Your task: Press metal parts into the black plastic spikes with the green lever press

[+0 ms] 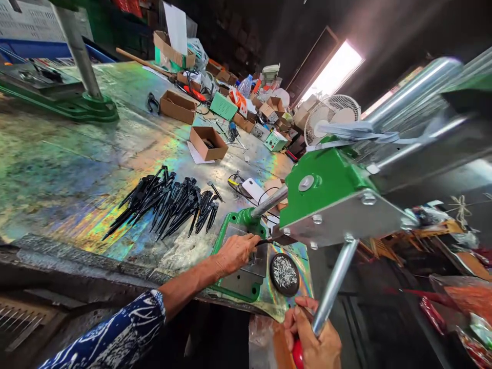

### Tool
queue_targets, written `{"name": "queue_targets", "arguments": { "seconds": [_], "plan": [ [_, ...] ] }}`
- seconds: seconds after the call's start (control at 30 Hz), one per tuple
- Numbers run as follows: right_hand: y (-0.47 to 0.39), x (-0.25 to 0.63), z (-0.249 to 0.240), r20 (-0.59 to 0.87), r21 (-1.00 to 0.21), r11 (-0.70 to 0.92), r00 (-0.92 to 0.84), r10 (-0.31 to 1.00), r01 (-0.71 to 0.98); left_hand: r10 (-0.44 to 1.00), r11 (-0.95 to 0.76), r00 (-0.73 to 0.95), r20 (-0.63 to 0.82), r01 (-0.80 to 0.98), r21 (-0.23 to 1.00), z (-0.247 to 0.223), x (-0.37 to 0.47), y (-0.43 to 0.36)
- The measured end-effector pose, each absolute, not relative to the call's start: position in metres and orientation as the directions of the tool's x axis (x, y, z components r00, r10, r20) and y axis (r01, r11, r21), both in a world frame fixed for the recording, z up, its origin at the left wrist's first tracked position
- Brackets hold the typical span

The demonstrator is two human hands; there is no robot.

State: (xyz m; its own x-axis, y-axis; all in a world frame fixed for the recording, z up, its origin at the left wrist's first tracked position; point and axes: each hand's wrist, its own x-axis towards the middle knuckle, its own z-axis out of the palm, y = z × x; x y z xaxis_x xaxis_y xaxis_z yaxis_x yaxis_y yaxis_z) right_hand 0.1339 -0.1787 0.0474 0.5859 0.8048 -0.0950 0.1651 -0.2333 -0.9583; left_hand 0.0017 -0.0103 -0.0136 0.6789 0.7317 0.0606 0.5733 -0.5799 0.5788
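Observation:
My left hand reaches over the green base of a hand press. Its fingers are closed around a slim black piece at the press head, mostly hidden by the hand. My right hand is wrapped round the press's metal lever, just above its red knob. Something thin and brownish shows at its fingertips, too small to name. A dark round dish of small silvery pins lies between the hands. Left of the press, black plastic stakes lie in a heap.
The green press head stands over the right side of the table. Small cardboard boxes and loose tools sit farther back. A second green press is at far left. A white fan stands behind. The table's front edge runs below my left forearm.

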Motion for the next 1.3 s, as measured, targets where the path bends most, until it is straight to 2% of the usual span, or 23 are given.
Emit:
{"name": "queue_targets", "arguments": {
  "seconds": [0.1,0.33,0.57,0.77,0.93,1.03,1.17,1.3],
  "plan": [
    [-0.181,0.139,0.049,-0.086,-0.955,-0.238,0.604,0.792,0.175,0.714,-0.596,0.695,0.083,0.540,0.594,-0.009,0.004,-0.011],
    [-0.175,0.141,0.030,-0.147,-0.960,-0.254,0.558,0.817,0.120,0.706,-0.586,0.708,0.013,0.574,0.572,-0.016,-0.004,-0.004],
    [-0.174,0.145,0.036,-0.148,-0.952,-0.255,0.470,0.870,0.173,0.725,-0.575,0.688,0.039,0.573,0.585,-0.013,-0.003,-0.006],
    [-0.186,0.144,0.052,-0.273,-0.925,-0.361,0.455,0.847,0.117,0.733,-0.561,0.680,0.000,0.605,0.566,-0.009,-0.003,-0.009],
    [-0.178,0.136,0.046,-0.150,-0.945,-0.290,0.583,0.799,0.153,0.725,-0.565,0.688,0.007,0.589,0.578,-0.010,-0.003,-0.008],
    [-0.173,0.135,0.036,-0.151,-0.959,-0.262,0.586,0.796,0.108,0.721,-0.568,0.693,0.007,0.584,0.580,-0.011,-0.002,-0.007],
    [-0.171,0.135,0.026,-0.060,-0.982,-0.159,0.621,0.781,0.105,0.720,-0.572,0.694,0.031,0.567,0.592,-0.013,-0.003,-0.007],
    [-0.177,0.135,0.035,-0.017,-0.983,-0.132,0.651,0.759,0.127,0.745,-0.558,0.666,0.045,0.585,0.588,-0.020,-0.002,-0.006]
  ]
}}
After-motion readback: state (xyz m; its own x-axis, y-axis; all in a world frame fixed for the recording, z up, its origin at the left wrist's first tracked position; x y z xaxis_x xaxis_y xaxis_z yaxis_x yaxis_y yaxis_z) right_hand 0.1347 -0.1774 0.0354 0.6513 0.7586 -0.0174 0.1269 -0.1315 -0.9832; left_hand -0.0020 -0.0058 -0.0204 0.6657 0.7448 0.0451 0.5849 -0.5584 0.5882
